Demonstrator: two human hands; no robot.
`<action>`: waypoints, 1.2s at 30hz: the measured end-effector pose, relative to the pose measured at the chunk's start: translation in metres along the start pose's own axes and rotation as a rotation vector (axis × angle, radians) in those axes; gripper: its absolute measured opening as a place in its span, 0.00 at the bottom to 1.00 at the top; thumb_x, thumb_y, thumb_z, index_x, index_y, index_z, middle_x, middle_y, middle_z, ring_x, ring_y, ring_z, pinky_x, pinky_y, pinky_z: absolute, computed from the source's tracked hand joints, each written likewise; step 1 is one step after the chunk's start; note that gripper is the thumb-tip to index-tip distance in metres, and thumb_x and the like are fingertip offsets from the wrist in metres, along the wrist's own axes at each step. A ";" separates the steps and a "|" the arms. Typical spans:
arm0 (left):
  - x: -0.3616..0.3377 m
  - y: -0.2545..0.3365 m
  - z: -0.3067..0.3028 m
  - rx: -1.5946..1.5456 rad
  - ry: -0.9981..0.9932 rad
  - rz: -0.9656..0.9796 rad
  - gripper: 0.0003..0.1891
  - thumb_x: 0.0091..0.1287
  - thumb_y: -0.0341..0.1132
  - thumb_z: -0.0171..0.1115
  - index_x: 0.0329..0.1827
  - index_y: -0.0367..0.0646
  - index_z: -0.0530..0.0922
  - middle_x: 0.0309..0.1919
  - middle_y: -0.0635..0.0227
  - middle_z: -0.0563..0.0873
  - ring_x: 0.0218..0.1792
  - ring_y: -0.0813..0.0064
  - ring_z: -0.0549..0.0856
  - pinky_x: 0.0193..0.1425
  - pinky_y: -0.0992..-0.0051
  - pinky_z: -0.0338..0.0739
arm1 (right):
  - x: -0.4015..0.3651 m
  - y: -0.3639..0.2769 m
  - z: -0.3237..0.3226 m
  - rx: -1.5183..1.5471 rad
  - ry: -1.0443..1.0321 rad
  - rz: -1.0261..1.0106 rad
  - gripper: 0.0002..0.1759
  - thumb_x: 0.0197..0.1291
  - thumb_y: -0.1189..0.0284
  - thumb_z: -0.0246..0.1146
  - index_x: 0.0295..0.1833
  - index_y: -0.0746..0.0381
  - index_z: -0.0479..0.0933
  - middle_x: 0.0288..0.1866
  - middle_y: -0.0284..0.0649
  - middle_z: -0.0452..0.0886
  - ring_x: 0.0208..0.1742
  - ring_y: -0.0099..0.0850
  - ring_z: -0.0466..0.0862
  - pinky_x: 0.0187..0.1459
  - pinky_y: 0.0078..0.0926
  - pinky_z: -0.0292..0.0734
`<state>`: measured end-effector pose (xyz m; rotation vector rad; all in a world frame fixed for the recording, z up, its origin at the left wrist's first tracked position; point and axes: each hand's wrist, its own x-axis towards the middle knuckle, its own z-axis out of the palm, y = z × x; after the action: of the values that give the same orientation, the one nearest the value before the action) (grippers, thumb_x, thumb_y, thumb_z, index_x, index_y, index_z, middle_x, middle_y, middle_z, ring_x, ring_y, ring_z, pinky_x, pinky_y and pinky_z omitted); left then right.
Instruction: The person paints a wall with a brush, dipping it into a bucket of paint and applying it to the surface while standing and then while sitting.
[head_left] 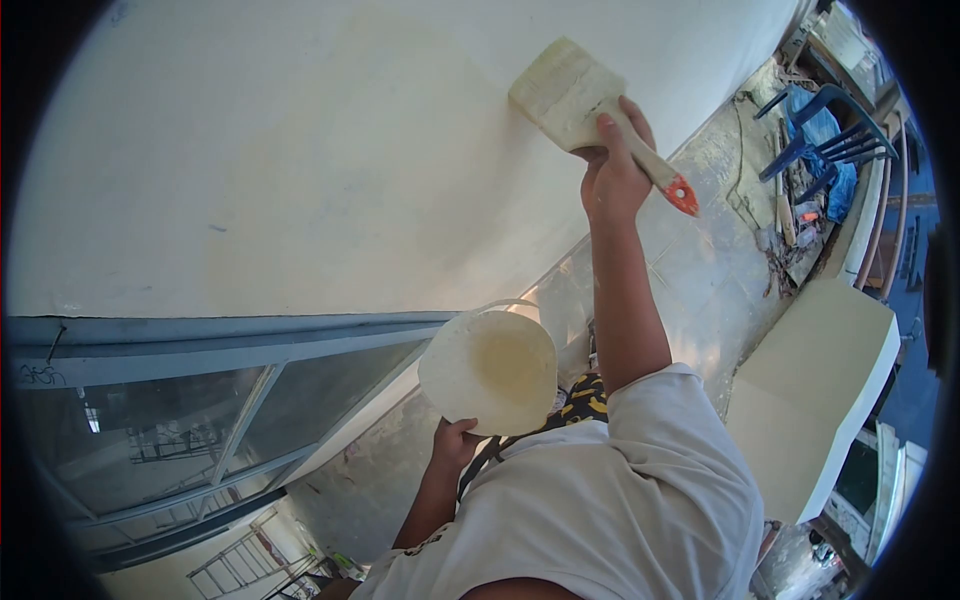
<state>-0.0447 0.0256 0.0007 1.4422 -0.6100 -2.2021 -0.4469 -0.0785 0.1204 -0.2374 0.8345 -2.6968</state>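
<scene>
A wide, paint-covered brush point(572, 98) with a red-tipped handle is gripped in my right hand point(617, 165), fingers wrapped round the base of the handle. Its bristle end lies at or close to the pale wall point(350, 150); whether they touch I cannot tell. Lower down, my left hand point(457, 442) holds the rim of a whitish bucket point(440, 365), tilted so its opening faces me. Some pale yellowish liquid point(508, 362) shows inside.
Blue-framed windows point(210, 400) run below the wall on the left. At the right, a blue plastic chair point(835, 135) stands among debris, above a cream-coloured parapet point(815, 390). A metal ladder point(235, 565) is at the lower left.
</scene>
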 end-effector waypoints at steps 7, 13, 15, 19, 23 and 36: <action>-0.004 0.005 0.003 -0.076 -0.029 0.050 0.33 0.52 0.20 0.50 0.66 0.38 0.55 0.57 0.49 0.71 0.54 0.48 0.77 0.50 0.50 0.80 | -0.024 0.070 -0.113 -0.342 0.191 0.173 0.21 0.55 0.79 0.59 0.57 0.66 0.69 0.49 0.45 0.76 0.43 0.31 0.81 0.31 0.28 0.83; 0.002 0.004 0.008 -0.058 -0.032 0.052 0.34 0.53 0.20 0.50 0.66 0.37 0.53 0.59 0.48 0.68 0.57 0.46 0.73 0.56 0.46 0.74 | -0.003 -0.029 0.027 -0.083 0.021 0.023 0.21 0.56 0.78 0.59 0.57 0.68 0.68 0.48 0.45 0.74 0.44 0.33 0.79 0.33 0.28 0.82; 0.005 0.001 0.005 -0.094 -0.062 0.027 0.34 0.53 0.19 0.49 0.67 0.38 0.53 0.59 0.48 0.68 0.58 0.45 0.73 0.57 0.45 0.74 | -0.005 -0.053 0.042 0.006 -0.051 -0.138 0.19 0.56 0.78 0.60 0.55 0.67 0.69 0.48 0.45 0.74 0.43 0.31 0.79 0.32 0.28 0.83; 0.005 0.007 0.007 -0.102 -0.071 0.058 0.35 0.52 0.18 0.48 0.67 0.39 0.53 0.60 0.49 0.67 0.59 0.45 0.72 0.57 0.44 0.73 | -0.013 -0.007 -0.026 -0.246 0.108 -0.054 0.21 0.57 0.80 0.57 0.57 0.67 0.67 0.50 0.47 0.76 0.46 0.34 0.81 0.34 0.26 0.82; 0.011 0.010 0.018 -0.099 -0.130 0.047 0.35 0.53 0.17 0.47 0.68 0.40 0.52 0.61 0.50 0.66 0.60 0.45 0.70 0.59 0.42 0.71 | -0.015 0.057 -0.056 -0.345 0.112 0.149 0.19 0.54 0.79 0.59 0.54 0.69 0.70 0.50 0.45 0.74 0.45 0.33 0.79 0.34 0.30 0.83; 0.018 0.030 0.049 -0.112 -0.165 0.072 0.35 0.53 0.16 0.47 0.67 0.39 0.52 0.61 0.48 0.65 0.60 0.45 0.70 0.60 0.41 0.70 | 0.001 0.004 0.001 -0.258 -0.029 0.062 0.22 0.57 0.78 0.58 0.58 0.65 0.66 0.52 0.45 0.73 0.49 0.36 0.79 0.36 0.34 0.83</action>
<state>-0.0933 -0.0029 0.0228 1.1731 -0.5728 -2.2754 -0.4465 -0.0820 0.1192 -0.3013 1.1607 -2.5189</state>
